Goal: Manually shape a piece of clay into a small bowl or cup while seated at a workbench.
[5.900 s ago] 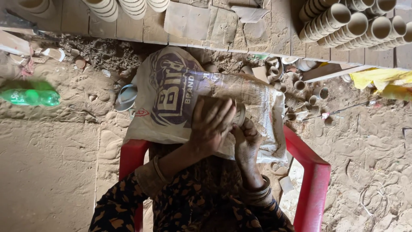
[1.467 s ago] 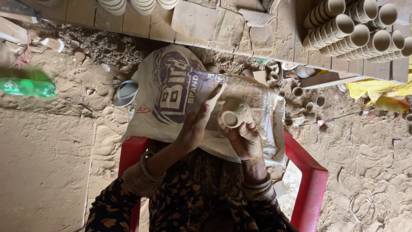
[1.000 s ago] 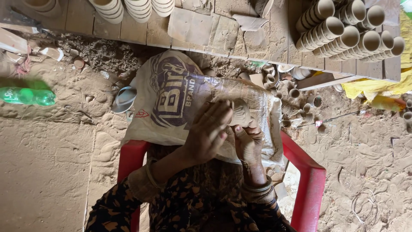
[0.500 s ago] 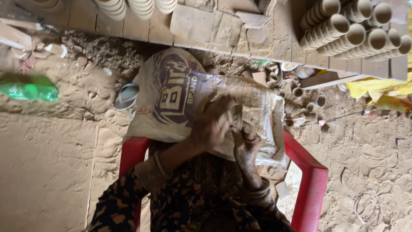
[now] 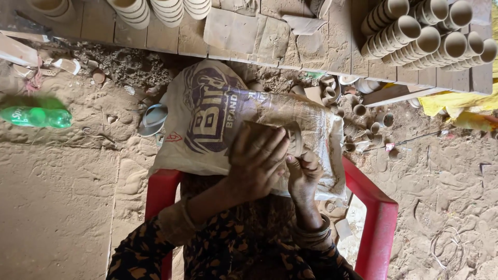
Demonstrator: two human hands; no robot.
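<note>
Since half a second ago the left hand (image 5: 258,165) has slid slightly toward the right of the frame and now lies flat over the small clay cup (image 5: 294,139), covering most of it; in the frame a second and a half back that cup's open mouth showed plainly between both hands. The left hand's fingers are spread and curved over the cup, pressing rather than clenched. The right hand (image 5: 305,173) sits just beside it at frame centre, fingers curled up against the cup's lower side, gripping it from below. Only a sliver of the cup's wall shows between them.

Both hands rest on a printed woven sack (image 5: 207,116) draped across the lap, filling the middle of the frame. A red plastic chair (image 5: 381,223) frames it, its arms running along the lower left and lower right. Open sandy floor lies to the left and right of the chair. A green bottle (image 5: 36,116) lies at the left edge. Loose clay cups (image 5: 368,122) crowd the ground right of the sack, and stacked cups (image 5: 430,36) line the boards at the upper right.
</note>
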